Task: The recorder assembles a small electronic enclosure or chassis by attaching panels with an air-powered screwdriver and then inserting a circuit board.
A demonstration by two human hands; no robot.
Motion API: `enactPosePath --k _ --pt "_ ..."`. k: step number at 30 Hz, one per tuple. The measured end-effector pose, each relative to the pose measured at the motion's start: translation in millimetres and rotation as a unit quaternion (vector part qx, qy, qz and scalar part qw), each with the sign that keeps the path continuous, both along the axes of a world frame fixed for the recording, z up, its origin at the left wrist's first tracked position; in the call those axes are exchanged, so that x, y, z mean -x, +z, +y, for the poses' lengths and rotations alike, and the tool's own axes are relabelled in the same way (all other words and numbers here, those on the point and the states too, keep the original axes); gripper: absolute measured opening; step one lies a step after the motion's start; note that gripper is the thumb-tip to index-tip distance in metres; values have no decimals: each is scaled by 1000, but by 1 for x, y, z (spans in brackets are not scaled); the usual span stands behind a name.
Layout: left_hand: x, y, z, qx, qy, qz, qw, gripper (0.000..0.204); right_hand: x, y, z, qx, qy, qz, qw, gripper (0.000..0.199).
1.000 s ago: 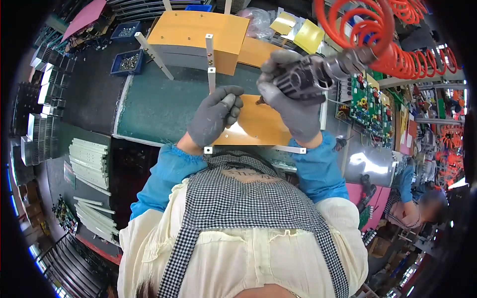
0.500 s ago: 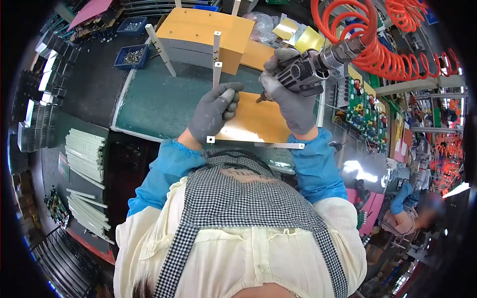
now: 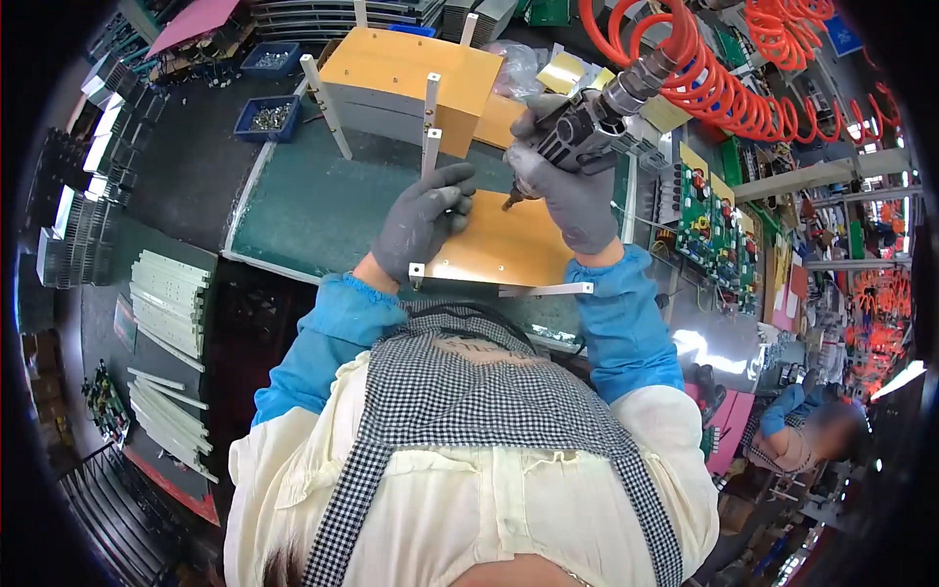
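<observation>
Both hands wear grey gloves. My right hand is wrapped round a black and metal air screwdriver, its bit pointing down at the far part of an orange-yellow panel. Whether the bit touches the panel, I cannot tell. At the panel's left edge, my left hand is closed with the fingers curled; anything inside them is hidden. Just beyond it stands a white post. Another white post end shows at the panel's near left corner, and a white bar lies along its near right edge.
Behind stands an orange-topped box-like assembly with white posts on the green bench. Blue bins of small metal parts are at the far left. A red coiled hose hangs at right, above green circuit boards. A co-worker sits lower right.
The screwdriver and my right hand have shifted slightly left, with the hose. My left fingers have changed their curl a little. The whole view has moved slightly.
</observation>
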State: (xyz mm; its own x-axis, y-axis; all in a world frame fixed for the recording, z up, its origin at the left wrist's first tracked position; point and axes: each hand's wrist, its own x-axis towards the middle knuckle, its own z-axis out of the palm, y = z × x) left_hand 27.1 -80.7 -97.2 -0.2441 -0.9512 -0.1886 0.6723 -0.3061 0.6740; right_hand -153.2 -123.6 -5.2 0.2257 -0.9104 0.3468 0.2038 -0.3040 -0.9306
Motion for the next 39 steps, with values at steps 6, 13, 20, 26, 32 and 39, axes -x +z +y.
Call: enactPosePath --k 6,13,20,26,32,39 --pt "-1 5 1 -20 -27 -38 999 37 12 42 -4 65 49 -64 995 47" --pt "-1 11 0 -31 -27 -87 995 32 -2 16 5 66 59 -182 979 50" --pt "-4 7 -2 12 -60 -99 993 38 -4 10 4 3 32 -213 977 48" --pt "-14 10 -3 -19 -108 -98 989 45 -2 10 -2 6 1 -243 970 44" --pt "-21 -2 27 11 101 -295 950 36 32 29 5 91 77 -204 972 53" --pt "-26 -32 48 30 88 -453 887 44 33 34 42 74 98 -185 975 57"
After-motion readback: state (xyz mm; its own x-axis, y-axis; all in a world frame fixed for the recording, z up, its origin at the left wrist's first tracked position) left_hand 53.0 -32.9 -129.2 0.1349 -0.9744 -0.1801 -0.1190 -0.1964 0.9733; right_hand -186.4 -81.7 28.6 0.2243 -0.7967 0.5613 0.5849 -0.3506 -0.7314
